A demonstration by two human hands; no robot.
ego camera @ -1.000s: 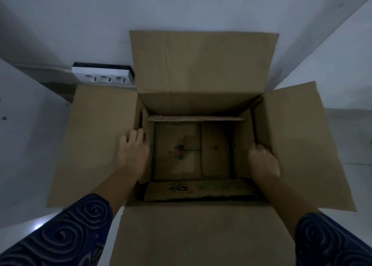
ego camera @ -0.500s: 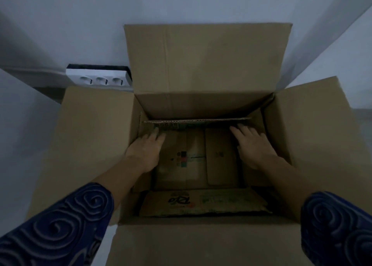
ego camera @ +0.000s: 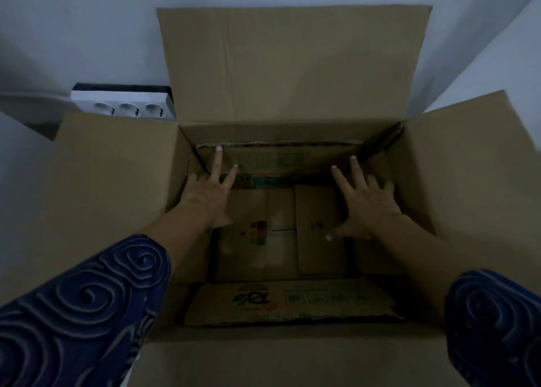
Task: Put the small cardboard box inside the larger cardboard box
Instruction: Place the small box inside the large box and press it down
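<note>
A dim, top-down view showed a large cardboard box (ego camera: 456, 164) standing open on a pale floor, its four flaps spread outward to the far side, the near side, the left and the right. Inside it sat the small cardboard box (ego camera: 281, 231), also open at the top, filling most of the larger box's interior. Printed coloured marks showed on the small box's bottom panel, and its near flap (ego camera: 287, 301), bearing a logo and fine print, lay folded outward toward the viewer.

Both of the person's arms reached down into the boxes, each in a dark blue sleeve (ego camera: 79, 307) patterned with raised swirls. The left hand (ego camera: 205, 196) was spread open at the far left corner, its fingers (ego camera: 218, 159) pressed against the small box's far flap (ego camera: 275, 159), which stood tilted inward. The right hand (ego camera: 363, 208) was likewise open with fingers splayed, at the far right corner, fingertips touching or just at the same far flap; it gripped nothing. Neither hand was closed around anything.

Beyond the large box's left flap, on the far left, a white power strip (ego camera: 126, 105) with three round sockets lay on the floor against a white wall (ego camera: 73, 29).
</note>
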